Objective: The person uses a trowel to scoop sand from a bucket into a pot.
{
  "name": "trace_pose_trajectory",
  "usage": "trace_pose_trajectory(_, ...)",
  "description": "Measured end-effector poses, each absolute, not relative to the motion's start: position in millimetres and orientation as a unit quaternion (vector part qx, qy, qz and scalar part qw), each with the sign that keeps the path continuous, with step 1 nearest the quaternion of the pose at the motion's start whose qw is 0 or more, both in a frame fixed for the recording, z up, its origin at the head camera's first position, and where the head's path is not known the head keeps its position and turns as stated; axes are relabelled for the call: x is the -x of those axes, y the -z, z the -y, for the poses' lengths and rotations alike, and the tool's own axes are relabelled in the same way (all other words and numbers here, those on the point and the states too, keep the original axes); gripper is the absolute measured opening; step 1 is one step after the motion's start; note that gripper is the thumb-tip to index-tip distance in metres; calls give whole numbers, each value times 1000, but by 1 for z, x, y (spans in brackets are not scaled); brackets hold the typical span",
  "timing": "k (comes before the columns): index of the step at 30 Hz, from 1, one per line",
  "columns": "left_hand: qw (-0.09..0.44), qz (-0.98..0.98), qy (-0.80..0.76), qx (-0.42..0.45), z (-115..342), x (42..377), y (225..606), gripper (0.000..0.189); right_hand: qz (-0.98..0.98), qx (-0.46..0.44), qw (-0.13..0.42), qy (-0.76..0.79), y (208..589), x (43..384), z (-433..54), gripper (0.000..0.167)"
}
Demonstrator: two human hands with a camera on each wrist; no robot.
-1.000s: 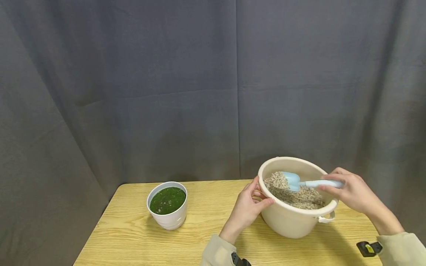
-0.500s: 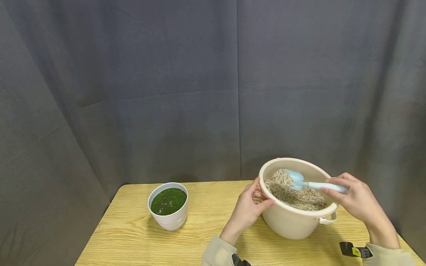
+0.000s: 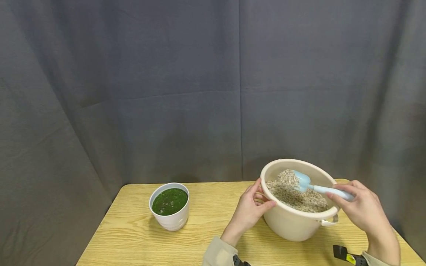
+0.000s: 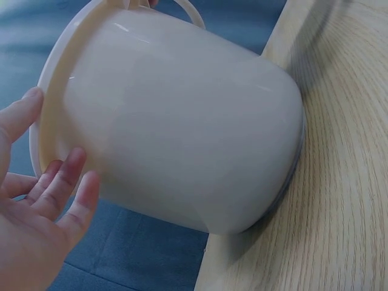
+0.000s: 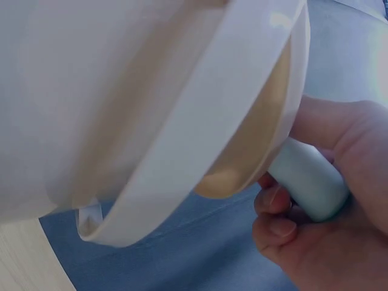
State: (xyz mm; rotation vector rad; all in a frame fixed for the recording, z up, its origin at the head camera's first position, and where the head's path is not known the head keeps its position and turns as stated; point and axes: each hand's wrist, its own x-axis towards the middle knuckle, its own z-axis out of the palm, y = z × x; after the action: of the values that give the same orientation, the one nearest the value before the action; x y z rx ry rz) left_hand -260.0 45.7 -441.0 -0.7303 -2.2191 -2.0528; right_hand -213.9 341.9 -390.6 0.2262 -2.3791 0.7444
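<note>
In the head view, my right hand [image 3: 364, 207] grips the white handle of a light blue garden trowel [image 3: 302, 181]. A heap of pale, grainy material [image 3: 287, 178] sits on its blade, above more of the same inside a cream bucket [image 3: 289, 226]. My left hand [image 3: 249, 207] rests against the bucket's left rim, thumb and index finger spread along it. The left wrist view has the thumb [image 4: 23, 114] at the rim and the other fingers extended beside the wall. Up close in the right wrist view, my fingers wrap the trowel's handle end [image 5: 309, 180] just outside the rim.
A white pot [image 3: 173, 221] with a dark green, pale-flecked surface [image 3: 169, 201] stands on the left of the wooden table [image 3: 133, 236]. The bucket's handle [image 3: 330, 221] hangs at its right front. A grey curtain [image 3: 186, 92] closes off the back and left.
My right hand has drawn the loaded trowel to the right and slightly down, its handle tilting lower on the right. The left hand stays at the bucket rim.
</note>
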Motion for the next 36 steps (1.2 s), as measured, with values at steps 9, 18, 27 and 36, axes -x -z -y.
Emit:
trace_pose_trajectory(9, 18, 717, 656, 237, -46, 259, 440, 84, 900, -48, 330, -280, 390, 207, -333, 26)
trace_pose_trajectory(18, 29, 744, 621, 245, -33, 256, 438, 74, 898, -35, 337, -282, 390, 204, -323, 25)
trace_pose_trajectory(27, 71, 792, 563, 227, 19, 240, 442, 69, 897, -25, 339, -282, 391, 199, -316, 24)
trace_pose_trajectory(36, 177, 822, 507, 188, 96, 223, 436, 64, 891, -16, 362, -273, 386, 192, -312, 24)
